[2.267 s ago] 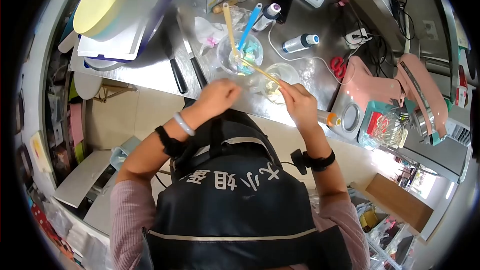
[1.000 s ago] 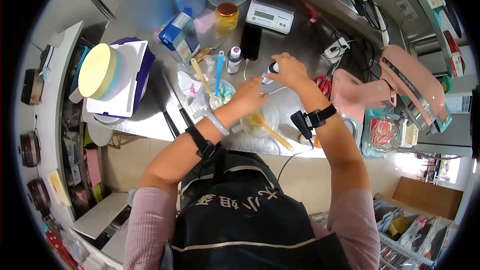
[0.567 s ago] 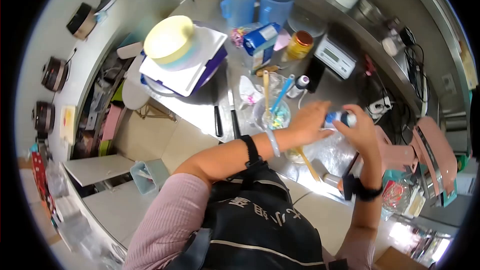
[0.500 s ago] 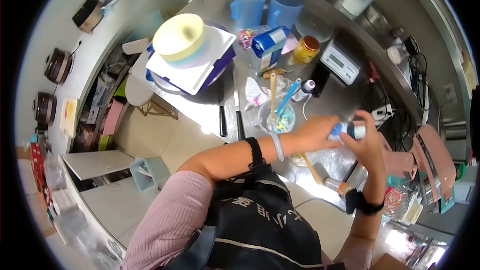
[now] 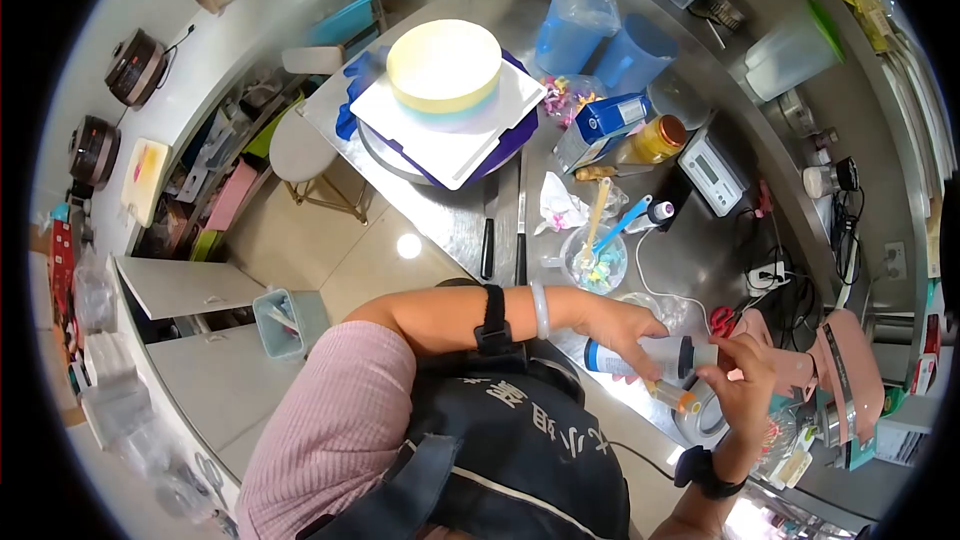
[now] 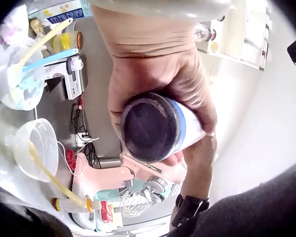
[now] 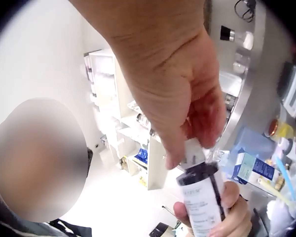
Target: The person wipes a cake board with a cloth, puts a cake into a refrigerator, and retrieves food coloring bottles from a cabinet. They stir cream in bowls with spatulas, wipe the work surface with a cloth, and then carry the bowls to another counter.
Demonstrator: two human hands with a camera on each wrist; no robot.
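Observation:
My left hand [image 5: 615,322] grips a small bottle [image 5: 650,355] with a white label, its dark base facing the left wrist view. At the bottle's other end my right hand [image 5: 742,385] pinches the pale cap [image 7: 191,154], thumb on one side and fingers on the other. The bottle lies on its side in the air, over the counter's front edge. Close behind the hands stands a clear measuring cup [image 5: 572,262] of blue-green and yellow bits, with a cream-handled spatula [image 5: 601,202] and a blue one [image 5: 632,219] in it. A second clear cup [image 6: 49,143] holds a yellow-handled spatula [image 6: 53,178].
Two black-handled knives [image 5: 488,250] lie left of the cups, before a yellow-topped cake [image 5: 445,65] on a white board. A pink stand mixer [image 5: 850,370] stands right. Behind are another bottle [image 5: 655,214], a blue carton [image 5: 600,130] and a scale [image 5: 712,172].
The right hand let go of the yellow-handled spatula, picked up the bottle and brought it to the left hand, which now grips it. Both hands moved toward the body as the head view turned.

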